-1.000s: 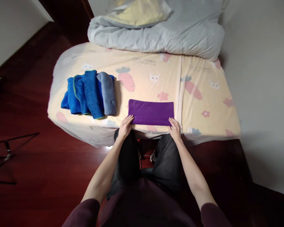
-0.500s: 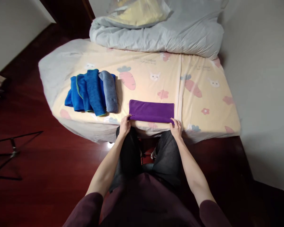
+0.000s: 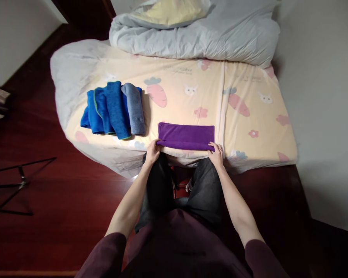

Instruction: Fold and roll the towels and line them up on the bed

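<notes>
A folded purple towel [image 3: 186, 135] lies as a long flat strip near the front edge of the bed. My left hand [image 3: 153, 151] pinches its near left corner. At the near right corner, the fingers of my right hand [image 3: 216, 153] are closed on the towel's edge. To the left on the bed lies a row of rolled or folded towels: several blue towels [image 3: 116, 110], some with green edging, and a grey-blue towel [image 3: 135, 109] at the row's right end.
The bed [image 3: 174, 104] has a pale yellow sheet with carrots and cats. A bundled light grey quilt [image 3: 191, 42] lies at its far side, with a yellow item in clear plastic [image 3: 174, 11] on top. Black stand legs [image 3: 21, 183] are on the floor at left; a wall [image 3: 321, 116] is at right.
My view has shifted slightly. Both hands keep hold of the purple towel's near corners, and its near edge looks slightly more rolled in at the right. The other towels have not moved.
</notes>
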The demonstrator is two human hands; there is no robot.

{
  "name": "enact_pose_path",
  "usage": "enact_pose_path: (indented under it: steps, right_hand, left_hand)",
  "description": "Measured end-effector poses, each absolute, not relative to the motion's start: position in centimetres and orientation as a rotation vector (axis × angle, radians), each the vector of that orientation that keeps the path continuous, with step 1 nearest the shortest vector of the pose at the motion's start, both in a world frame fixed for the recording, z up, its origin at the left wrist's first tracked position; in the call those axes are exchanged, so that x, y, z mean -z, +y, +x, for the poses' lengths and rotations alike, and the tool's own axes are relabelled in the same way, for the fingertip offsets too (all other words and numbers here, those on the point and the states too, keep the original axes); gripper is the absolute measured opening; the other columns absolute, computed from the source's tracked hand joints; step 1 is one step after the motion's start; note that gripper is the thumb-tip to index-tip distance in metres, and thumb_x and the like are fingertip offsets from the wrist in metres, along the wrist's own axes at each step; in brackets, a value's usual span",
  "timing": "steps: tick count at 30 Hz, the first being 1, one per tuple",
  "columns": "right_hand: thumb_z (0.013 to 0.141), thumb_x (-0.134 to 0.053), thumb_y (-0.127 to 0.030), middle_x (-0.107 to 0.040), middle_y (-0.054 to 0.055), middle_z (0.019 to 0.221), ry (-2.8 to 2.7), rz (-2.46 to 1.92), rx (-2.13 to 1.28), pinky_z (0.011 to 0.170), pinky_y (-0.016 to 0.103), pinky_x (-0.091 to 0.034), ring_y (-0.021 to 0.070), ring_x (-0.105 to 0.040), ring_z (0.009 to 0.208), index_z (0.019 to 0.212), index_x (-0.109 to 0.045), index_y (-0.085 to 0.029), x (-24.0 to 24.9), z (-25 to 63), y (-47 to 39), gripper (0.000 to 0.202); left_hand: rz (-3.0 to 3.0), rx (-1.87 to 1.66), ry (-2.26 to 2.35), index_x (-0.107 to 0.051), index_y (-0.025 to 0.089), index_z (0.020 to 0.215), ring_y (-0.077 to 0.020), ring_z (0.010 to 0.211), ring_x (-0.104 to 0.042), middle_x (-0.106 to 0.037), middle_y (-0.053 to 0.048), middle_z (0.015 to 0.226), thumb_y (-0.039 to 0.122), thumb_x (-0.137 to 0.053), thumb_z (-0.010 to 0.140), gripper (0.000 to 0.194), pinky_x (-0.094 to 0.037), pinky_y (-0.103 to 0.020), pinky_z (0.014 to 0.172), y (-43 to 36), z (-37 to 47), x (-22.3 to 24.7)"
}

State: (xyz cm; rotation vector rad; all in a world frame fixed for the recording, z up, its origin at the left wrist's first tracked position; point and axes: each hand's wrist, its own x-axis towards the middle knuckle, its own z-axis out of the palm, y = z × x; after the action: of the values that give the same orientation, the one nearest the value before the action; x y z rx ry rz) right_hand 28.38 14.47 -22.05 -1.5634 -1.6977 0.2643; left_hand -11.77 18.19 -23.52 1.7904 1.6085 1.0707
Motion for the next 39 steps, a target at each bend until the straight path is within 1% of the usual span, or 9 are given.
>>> enact_pose_path:
  steps: [4,8,12,18,23,26,32,37,39]
  right_hand:
    - [0.087,-0.059,-0.01,-0.078,0.007,0.118,-1.679,-1.569,-0.28,0.112,0.047,-0.053,0.0256,-0.068,0.118,0.122,-0.071,-0.023,22.0,28.6,14.4,0.039]
    - [0.092,-0.062,-0.019,-0.079,0.008,0.116,-1.653,-1.545,-0.27,0.11,0.046,-0.053,0.0256,-0.07,0.116,0.118,-0.071,-0.022,22.0,28.7,14.1,0.028]
    - [0.096,-0.064,-0.031,-0.078,0.011,0.113,-1.553,-1.627,-0.271,0.103,0.044,-0.057,0.027,-0.071,0.111,0.112,-0.072,-0.022,22.3,28.7,14.1,0.021]
    - [0.1,-0.061,-0.052,-0.078,0.012,0.108,-1.47,-1.686,-0.214,0.094,0.041,-0.06,0.0272,-0.074,0.102,0.113,-0.071,-0.021,22.9,28.6,14.3,0.034]
    - [0.1,-0.057,-0.061,-0.077,0.013,0.109,-1.43,-1.724,-0.227,0.089,0.039,-0.06,0.0261,-0.074,0.094,0.122,-0.069,-0.02,23.0,28.5,14.3,0.048]
    - [0.1,-0.055,-0.064,-0.077,0.012,0.104,-1.387,-1.764,-0.254,0.085,0.038,-0.06,0.0257,-0.073,0.091,0.124,-0.069,-0.019,22.9,28.5,14.3,0.052]
    - [0.099,-0.056,-0.064,-0.075,0.011,0.097,-1.355,-1.783,-0.309,0.085,0.038,-0.058,0.0254,-0.071,0.088,0.123,-0.071,-0.019,22.7,28.5,14.5,0.053]
    - [0.101,-0.055,-0.059,-0.075,0.012,0.101,-1.373,-1.776,-0.333,0.089,0.037,-0.058,0.0248,-0.071,0.091,0.124,-0.071,-0.017,22.8,28.6,14.7,0.051]
    - [0.101,-0.054,-0.059,-0.075,0.012,0.103,-1.387,-1.765,-0.334,0.089,0.037,-0.059,0.0235,-0.07,0.091,0.124,-0.072,-0.017,22.8,28.6,14.7,0.051]
  left_hand:
    - [1.784,-1.085,1.551,-0.064,0.019,0.127,-0.0291,0.12,-0.068,-0.071,-0.014,0.127,0.027,-0.051,0.092,0.038,-0.054,-0.049,0.108,18.3,-12.0,23.5]
    - [1.751,-1.103,1.552,-0.063,0.018,0.129,-0.0272,0.117,-0.069,-0.071,-0.014,0.126,0.027,-0.05,0.094,0.039,-0.054,-0.047,0.107,18.1,-12.1,23.1]
    - [1.685,-1.149,1.574,-0.062,0.019,0.129,-0.026,0.113,-0.069,-0.071,-0.014,0.125,0.033,-0.05,0.098,0.036,-0.056,-0.045,0.104,18.0,-11.9,22.9]
    - [1.656,-1.155,1.673,-0.063,0.019,0.128,-0.0241,0.099,-0.07,-0.072,-0.013,0.117,0.043,-0.047,0.103,0.038,-0.058,-0.041,0.095,18.2,-11.8,22.9]
    - [1.63,-1.209,1.718,-0.062,0.019,0.13,-0.0244,0.1,-0.069,-0.071,-0.013,0.119,0.05,-0.046,0.105,0.043,-0.057,-0.039,0.094,18.3,-11.8,23.0]
    - [1.593,-1.204,1.725,-0.061,0.019,0.133,-0.0234,0.099,-0.069,-0.072,-0.013,0.117,0.051,-0.047,0.105,0.045,-0.056,-0.037,0.093,18.3,-11.6,23.0]
    - [1.57,-1.189,1.767,-0.062,0.018,0.135,-0.0199,0.086,-0.066,-0.072,-0.009,0.106,0.046,-0.048,0.105,0.044,-0.056,-0.036,0.088,18.3,-11.3,22.6]
    - [1.614,-1.234,1.775,-0.067,0.018,0.126,-0.0229,0.097,-0.066,-0.07,-0.012,0.115,0.043,-0.049,0.104,0.038,-0.055,-0.038,0.094,18.3,-11.2,22.5]
    - [1.639,-1.238,1.789,-0.068,0.018,0.123,-0.023,0.096,-0.065,-0.069,-0.013,0.115,0.041,-0.049,0.103,0.036,-0.055,-0.038,0.092,18.3,-11.3,22.6]
